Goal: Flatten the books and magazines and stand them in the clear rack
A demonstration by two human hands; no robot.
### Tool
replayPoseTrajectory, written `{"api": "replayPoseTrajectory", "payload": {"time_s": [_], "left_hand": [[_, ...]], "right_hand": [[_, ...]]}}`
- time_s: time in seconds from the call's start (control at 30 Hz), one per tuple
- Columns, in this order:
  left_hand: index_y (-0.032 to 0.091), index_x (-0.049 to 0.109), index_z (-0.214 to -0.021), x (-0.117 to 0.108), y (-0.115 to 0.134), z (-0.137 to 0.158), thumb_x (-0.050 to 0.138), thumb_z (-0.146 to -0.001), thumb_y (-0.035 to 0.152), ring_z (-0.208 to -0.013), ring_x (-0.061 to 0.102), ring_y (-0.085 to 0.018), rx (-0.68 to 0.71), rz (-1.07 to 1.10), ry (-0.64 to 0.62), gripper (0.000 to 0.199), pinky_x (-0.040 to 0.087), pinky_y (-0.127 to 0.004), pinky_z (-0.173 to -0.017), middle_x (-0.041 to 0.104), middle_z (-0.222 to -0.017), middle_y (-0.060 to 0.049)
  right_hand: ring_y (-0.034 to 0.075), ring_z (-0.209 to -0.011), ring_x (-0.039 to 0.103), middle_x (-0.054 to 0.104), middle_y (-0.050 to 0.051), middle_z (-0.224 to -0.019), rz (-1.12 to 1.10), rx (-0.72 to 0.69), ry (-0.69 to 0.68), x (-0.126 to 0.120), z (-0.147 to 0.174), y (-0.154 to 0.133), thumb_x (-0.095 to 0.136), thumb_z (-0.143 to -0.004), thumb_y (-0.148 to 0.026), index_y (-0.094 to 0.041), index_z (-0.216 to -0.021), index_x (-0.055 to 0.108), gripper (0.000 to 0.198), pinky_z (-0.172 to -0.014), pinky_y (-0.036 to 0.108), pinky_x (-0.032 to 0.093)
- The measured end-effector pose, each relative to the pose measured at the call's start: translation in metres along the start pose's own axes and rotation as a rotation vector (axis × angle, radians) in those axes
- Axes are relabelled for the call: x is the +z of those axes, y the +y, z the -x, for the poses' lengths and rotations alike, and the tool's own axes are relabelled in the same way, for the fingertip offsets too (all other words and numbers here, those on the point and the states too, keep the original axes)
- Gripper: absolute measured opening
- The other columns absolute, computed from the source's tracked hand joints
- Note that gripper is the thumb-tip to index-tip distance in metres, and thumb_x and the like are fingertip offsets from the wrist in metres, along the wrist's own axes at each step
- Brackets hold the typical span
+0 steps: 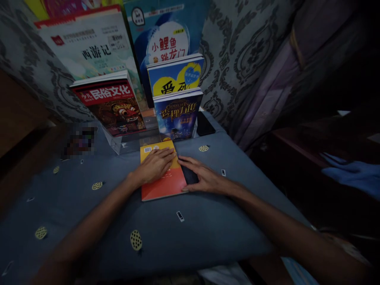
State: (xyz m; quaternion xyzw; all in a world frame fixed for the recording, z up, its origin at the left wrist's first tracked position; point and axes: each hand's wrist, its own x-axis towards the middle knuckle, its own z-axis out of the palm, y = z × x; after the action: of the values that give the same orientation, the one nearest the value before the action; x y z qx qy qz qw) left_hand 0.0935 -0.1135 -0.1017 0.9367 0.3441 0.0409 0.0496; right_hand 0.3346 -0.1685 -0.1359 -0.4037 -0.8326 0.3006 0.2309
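Observation:
A thin yellow-and-orange book (162,188) lies flat on the cloth-covered table, a barcode near its top left corner. My left hand (158,162) rests flat on its cover, fingers stretched out toward the right edge. At that edge is my right hand (203,176), its thumb touching near the lower right corner and its fingers reaching toward the side higher up. The right thumb and fingers are spread, with a dark gap of tablecloth between them. Just behind the book stand a blue book (178,114) and a red book (114,107) in a clear stand (118,145).
Taller picture books, a white-green one (89,47) and a blue one (169,31), rise behind. A dark phone-like slab (206,124) lies right of the stand. The blue tablecloth (103,221) has pineapple prints. A curtain (261,91) hangs at the right, patterned wallpaper behind.

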Motion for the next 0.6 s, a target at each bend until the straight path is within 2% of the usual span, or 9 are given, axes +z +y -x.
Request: {"api": "replayPoseTrajectory", "payload": {"time_s": [0.07,0.17,0.27,0.37,0.6], "left_hand": [[0.025,0.046,-0.149,0.004,-0.002,0.010,0.035,-0.104,0.031,-0.150,0.035,-0.024,-0.047,0.014,0.023,0.046,0.024,-0.056,-0.122,0.043,-0.158,-0.007],[0.026,0.045,-0.149,0.014,-0.013,0.027,0.039,-0.103,0.037,-0.151,0.031,-0.029,-0.217,0.040,0.124,0.048,0.024,-0.064,-0.119,0.041,-0.159,-0.009],[0.017,0.050,-0.146,0.026,-0.025,0.038,0.041,-0.101,0.038,-0.151,0.033,-0.030,-0.321,0.114,0.243,0.049,0.030,-0.058,-0.120,0.042,-0.158,-0.015],[0.010,0.053,-0.142,0.036,-0.029,0.045,0.042,-0.100,0.036,-0.150,0.034,-0.028,-0.314,0.186,0.329,0.051,0.032,-0.050,-0.122,0.044,-0.156,-0.018],[0.013,0.056,-0.139,0.041,-0.006,0.063,0.043,-0.100,0.036,-0.149,0.036,-0.028,-0.271,0.195,0.405,0.047,0.034,-0.051,-0.121,0.046,-0.155,-0.016]], "right_hand": [[0.037,-0.147,0.036,0.034,0.015,-0.163,0.003,0.012,0.001,-0.001,-0.003,0.001,0.073,-0.076,-0.069,-0.024,-0.153,0.042,0.094,-0.119,0.056,0.035],[0.038,-0.147,0.037,0.035,0.015,-0.162,0.028,0.041,0.010,0.000,-0.015,0.000,0.070,-0.081,-0.066,-0.024,-0.150,0.047,0.084,-0.118,0.059,0.034],[0.037,-0.146,0.039,0.037,0.018,-0.160,0.051,0.069,0.063,0.005,-0.033,-0.004,0.067,-0.086,-0.058,-0.019,-0.148,0.050,0.075,-0.120,0.057,0.032],[0.036,-0.144,0.041,0.037,0.019,-0.159,0.055,0.090,0.115,0.014,-0.041,-0.007,0.068,-0.086,-0.052,-0.017,-0.146,0.052,0.072,-0.119,0.055,0.035],[0.037,-0.141,0.046,0.041,0.017,-0.157,0.099,0.068,0.116,0.021,-0.013,-0.017,0.067,-0.085,-0.055,-0.021,-0.146,0.051,0.072,-0.116,0.057,0.040]]}}
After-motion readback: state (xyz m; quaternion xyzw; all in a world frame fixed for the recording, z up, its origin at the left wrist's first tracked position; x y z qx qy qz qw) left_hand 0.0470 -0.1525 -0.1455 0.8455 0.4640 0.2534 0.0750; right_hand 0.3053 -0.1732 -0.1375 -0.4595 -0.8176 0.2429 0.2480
